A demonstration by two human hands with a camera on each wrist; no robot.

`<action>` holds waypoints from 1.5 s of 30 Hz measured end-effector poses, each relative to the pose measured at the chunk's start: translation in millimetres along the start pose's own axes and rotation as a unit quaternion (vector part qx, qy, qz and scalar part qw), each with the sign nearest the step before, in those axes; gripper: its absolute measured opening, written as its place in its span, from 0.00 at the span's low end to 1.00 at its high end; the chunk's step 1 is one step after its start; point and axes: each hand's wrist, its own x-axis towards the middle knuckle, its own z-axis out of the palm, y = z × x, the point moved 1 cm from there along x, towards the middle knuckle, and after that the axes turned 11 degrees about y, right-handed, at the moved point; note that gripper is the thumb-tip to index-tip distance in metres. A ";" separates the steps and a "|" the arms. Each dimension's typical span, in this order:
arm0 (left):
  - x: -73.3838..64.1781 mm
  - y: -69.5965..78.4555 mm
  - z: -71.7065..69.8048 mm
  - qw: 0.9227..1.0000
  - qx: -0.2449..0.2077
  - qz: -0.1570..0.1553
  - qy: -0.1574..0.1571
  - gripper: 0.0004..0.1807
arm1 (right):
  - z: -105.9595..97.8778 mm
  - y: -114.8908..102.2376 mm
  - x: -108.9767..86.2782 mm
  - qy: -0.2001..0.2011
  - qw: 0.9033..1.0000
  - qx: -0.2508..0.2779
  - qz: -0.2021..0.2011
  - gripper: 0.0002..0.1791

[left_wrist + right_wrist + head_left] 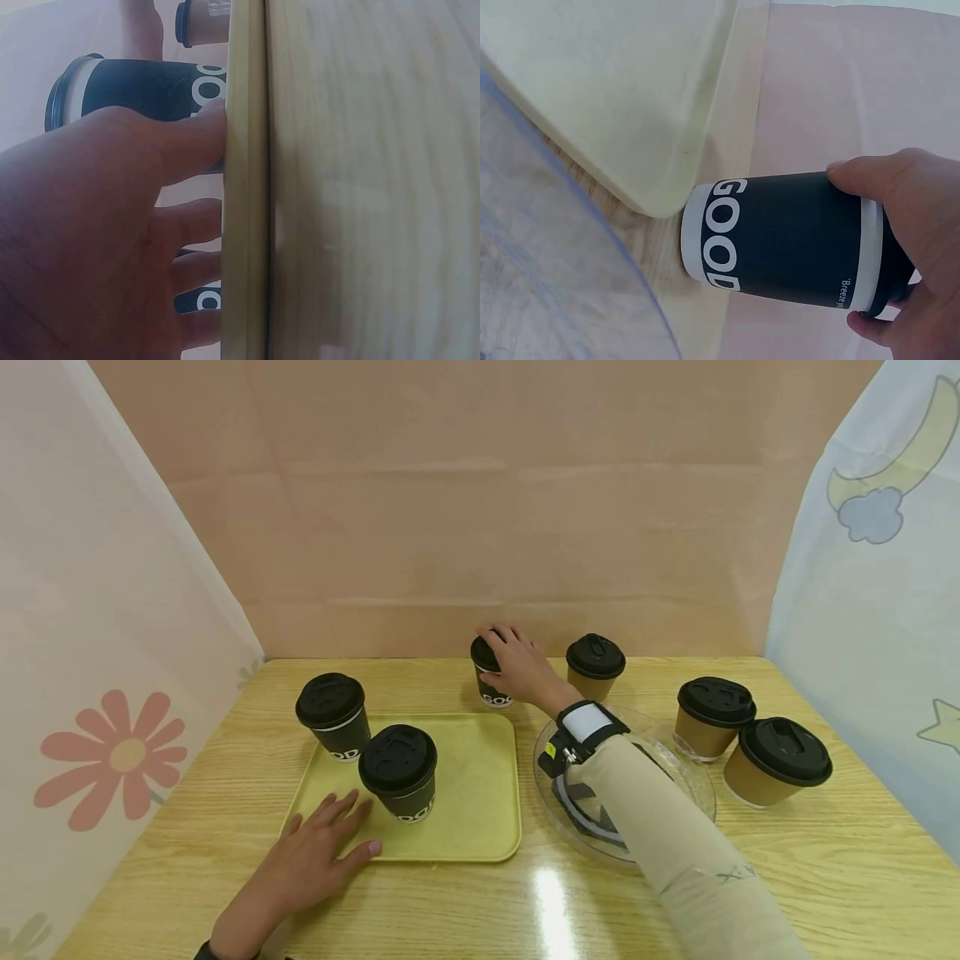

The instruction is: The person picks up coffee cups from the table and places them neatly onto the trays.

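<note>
Cup (791,240) in right grip (525,670): black, white-lettered

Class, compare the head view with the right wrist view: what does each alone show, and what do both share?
Only the head view shows the left hand, three brown cups, and two dark cups on the yellow tray.

Only the right wrist view shows small print and the whole word GOOD on the held cup.

Both show the right hand gripping that cup, plus the tray and clear bowl.

White glare streaks the table (450,914); wrist views look hazy
</note>
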 end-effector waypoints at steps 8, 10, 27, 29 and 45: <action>0.3 -2.2 1.7 1.000 -0.001 0.004 0.006 0.33 | -11.4 -4.9 -3.5 0.007 1.000 0.000 -0.005 0.39; 0.3 -2.5 1.7 1.000 -0.001 0.004 0.006 0.33 | -14.5 -6.9 -4.7 0.005 1.000 -0.002 -0.008 0.38; 3.1 -3.6 2.3 1.000 -0.012 0.000 -0.003 0.33 | -34.4 -30.1 -20.6 0.010 0.999 -0.010 -0.048 0.38; 3.4 -3.7 2.8 1.000 -0.013 0.000 -0.002 0.33 | -35.2 -33.4 -22.2 0.003 0.999 -0.003 -0.054 0.37; 5.2 -3.3 3.4 1.000 -0.021 0.001 -0.011 0.34 | -24.2 -47.4 -36.6 -0.041 0.996 -0.011 -0.084 0.38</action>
